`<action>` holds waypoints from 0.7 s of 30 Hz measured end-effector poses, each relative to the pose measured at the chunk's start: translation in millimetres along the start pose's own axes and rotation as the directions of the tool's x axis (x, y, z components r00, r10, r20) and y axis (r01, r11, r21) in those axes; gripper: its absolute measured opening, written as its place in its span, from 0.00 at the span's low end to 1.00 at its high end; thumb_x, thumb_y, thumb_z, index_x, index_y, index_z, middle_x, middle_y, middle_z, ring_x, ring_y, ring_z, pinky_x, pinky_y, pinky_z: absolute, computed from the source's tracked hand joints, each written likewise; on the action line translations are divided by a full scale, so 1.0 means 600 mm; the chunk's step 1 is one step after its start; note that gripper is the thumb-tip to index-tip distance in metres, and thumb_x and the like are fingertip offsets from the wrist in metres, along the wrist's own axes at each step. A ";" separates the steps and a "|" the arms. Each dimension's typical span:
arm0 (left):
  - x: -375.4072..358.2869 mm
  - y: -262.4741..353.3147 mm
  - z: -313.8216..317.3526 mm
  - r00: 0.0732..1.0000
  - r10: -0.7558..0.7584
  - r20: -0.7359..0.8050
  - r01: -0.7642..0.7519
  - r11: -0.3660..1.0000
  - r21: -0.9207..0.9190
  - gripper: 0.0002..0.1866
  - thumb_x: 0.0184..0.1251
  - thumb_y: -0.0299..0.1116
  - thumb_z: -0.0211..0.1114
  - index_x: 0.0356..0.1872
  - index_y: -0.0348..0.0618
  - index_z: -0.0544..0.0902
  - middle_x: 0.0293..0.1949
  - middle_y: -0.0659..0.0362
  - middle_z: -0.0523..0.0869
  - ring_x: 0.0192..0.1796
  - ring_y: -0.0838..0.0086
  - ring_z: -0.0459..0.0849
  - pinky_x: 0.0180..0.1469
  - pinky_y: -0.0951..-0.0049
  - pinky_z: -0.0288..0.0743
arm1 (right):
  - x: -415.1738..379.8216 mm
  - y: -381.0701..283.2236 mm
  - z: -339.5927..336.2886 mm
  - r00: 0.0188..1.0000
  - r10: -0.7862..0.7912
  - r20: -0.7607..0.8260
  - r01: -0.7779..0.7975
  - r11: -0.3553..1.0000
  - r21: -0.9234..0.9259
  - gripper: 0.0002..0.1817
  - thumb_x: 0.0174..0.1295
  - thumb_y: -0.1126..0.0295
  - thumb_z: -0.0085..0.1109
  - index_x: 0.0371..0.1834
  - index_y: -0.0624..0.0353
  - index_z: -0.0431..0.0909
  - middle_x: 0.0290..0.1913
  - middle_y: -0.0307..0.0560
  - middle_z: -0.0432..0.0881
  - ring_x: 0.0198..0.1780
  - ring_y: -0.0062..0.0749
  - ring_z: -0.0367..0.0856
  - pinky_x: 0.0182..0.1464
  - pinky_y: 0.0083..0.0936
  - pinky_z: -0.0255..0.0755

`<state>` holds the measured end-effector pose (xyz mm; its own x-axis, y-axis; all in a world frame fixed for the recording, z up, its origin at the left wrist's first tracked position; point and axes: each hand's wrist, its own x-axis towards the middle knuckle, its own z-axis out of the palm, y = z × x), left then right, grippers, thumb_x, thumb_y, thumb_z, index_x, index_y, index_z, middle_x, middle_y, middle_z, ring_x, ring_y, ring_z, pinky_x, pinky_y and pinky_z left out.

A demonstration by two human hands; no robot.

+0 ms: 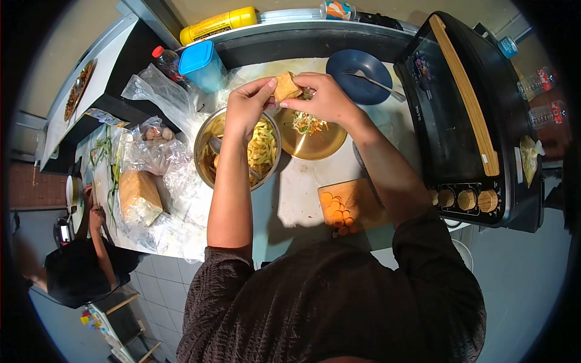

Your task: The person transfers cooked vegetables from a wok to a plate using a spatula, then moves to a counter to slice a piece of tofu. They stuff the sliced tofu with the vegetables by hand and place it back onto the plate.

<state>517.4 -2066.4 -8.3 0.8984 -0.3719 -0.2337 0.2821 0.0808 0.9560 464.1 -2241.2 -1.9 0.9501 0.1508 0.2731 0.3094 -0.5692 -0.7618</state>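
Observation:
A golden-brown square piece of fried tofu (pixel 287 86) is held up over the far part of the counter. My left hand (pixel 251 100) pinches its left side between thumb and fingers. On the other side, my right hand (pixel 324 100) grips it with the fingers closed. Just below the hands lies an amber plate (pixel 311 150) bearing shredded vegetables (pixel 308 124) with orange and pale green strips. A steel bowl (pixel 276 160) under my left forearm holds pale yellow cut strips and a spoon (pixel 215 144). My forearm hides part of the bowl.
A blue plate (pixel 357 65) with a fork (pixel 369 81) stands behind my right hand. Carrot slices (pixel 339 215) lie on a board (pixel 369 209). A black oven (pixel 454 121) borders the right; plastic bags (pixel 169 163) crowd the left. Another person (pixel 78 266) works at far left.

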 end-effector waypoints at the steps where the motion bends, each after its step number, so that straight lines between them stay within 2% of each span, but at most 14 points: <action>1: -0.001 0.002 0.000 1.000 -0.007 -0.008 0.007 1.000 -0.014 0.12 0.63 0.33 0.67 0.42 0.34 0.84 0.31 0.59 0.85 0.29 0.81 0.80 0.34 0.81 0.77 | -0.001 -0.002 0.000 1.000 0.019 -0.006 -0.018 0.999 0.030 0.15 0.50 0.64 0.70 0.37 0.63 0.82 0.33 0.47 0.78 0.32 0.32 0.76 0.36 0.26 0.69; 5: 0.004 -0.007 -0.003 1.000 0.003 0.006 -0.003 1.000 0.031 0.12 0.63 0.32 0.67 0.42 0.33 0.84 0.32 0.58 0.86 0.30 0.80 0.81 0.35 0.81 0.77 | -0.002 0.014 0.005 0.997 0.037 0.061 -0.040 0.998 0.051 0.15 0.49 0.64 0.70 0.36 0.63 0.82 0.34 0.48 0.79 0.34 0.32 0.78 0.37 0.26 0.70; 8: 0.005 -0.006 0.001 1.000 0.003 0.031 -0.003 1.000 0.002 0.12 0.63 0.32 0.66 0.42 0.33 0.84 0.32 0.58 0.86 0.30 0.79 0.82 0.36 0.80 0.78 | 0.000 0.015 -0.001 0.996 -0.002 0.095 0.004 1.000 -0.022 0.16 0.48 0.64 0.71 0.37 0.63 0.81 0.36 0.49 0.80 0.37 0.33 0.79 0.40 0.27 0.71; 11: 0.006 0.001 0.007 0.999 -0.001 0.036 0.001 1.000 0.016 0.12 0.63 0.31 0.66 0.42 0.33 0.84 0.32 0.58 0.86 0.30 0.79 0.82 0.35 0.80 0.78 | 0.002 0.011 -0.002 0.998 0.017 0.056 -0.011 0.995 -0.103 0.17 0.48 0.64 0.71 0.37 0.64 0.81 0.34 0.49 0.80 0.36 0.35 0.79 0.40 0.26 0.72; 13: 0.007 0.000 0.007 0.999 0.034 0.040 -0.035 0.999 0.013 0.12 0.63 0.32 0.66 0.42 0.33 0.84 0.32 0.58 0.85 0.31 0.79 0.82 0.35 0.80 0.78 | 0.000 0.013 0.004 0.997 0.038 -0.065 -0.039 0.999 -0.018 0.17 0.48 0.64 0.71 0.36 0.64 0.81 0.32 0.49 0.80 0.32 0.37 0.80 0.38 0.27 0.72; 17: 0.005 -0.001 0.009 0.998 0.042 0.039 -0.043 0.999 0.029 0.12 0.63 0.33 0.66 0.42 0.33 0.84 0.31 0.59 0.85 0.32 0.79 0.82 0.37 0.79 0.78 | -0.006 0.008 0.004 0.995 0.026 -0.097 -0.022 0.999 0.047 0.16 0.48 0.64 0.71 0.34 0.65 0.81 0.29 0.51 0.81 0.30 0.35 0.79 0.35 0.26 0.71; 19: 0.007 -0.002 0.007 0.996 0.056 0.072 -0.063 0.992 0.106 0.15 0.65 0.34 0.65 0.47 0.35 0.82 0.35 0.60 0.85 0.35 0.78 0.82 0.40 0.79 0.77 | -0.009 0.003 -0.004 0.998 0.042 -0.047 -0.044 0.999 -0.030 0.15 0.48 0.64 0.71 0.32 0.66 0.81 0.29 0.53 0.81 0.29 0.31 0.79 0.32 0.27 0.70; 21: 0.003 -0.003 0.011 0.996 0.059 0.065 -0.064 0.996 0.069 0.16 0.64 0.35 0.65 0.48 0.35 0.82 0.34 0.59 0.85 0.34 0.80 0.81 0.39 0.80 0.76 | -0.009 0.002 -0.005 0.998 0.027 -0.062 -0.029 0.999 -0.040 0.15 0.49 0.64 0.71 0.31 0.66 0.81 0.28 0.53 0.81 0.27 0.29 0.79 0.31 0.26 0.70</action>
<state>516.4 -2073.3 -9.6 0.8900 -0.4253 -0.1646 0.2001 0.0400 0.9790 459.1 -2245.1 -2.8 0.9537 0.0855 0.2883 0.2796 -0.6051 -0.7454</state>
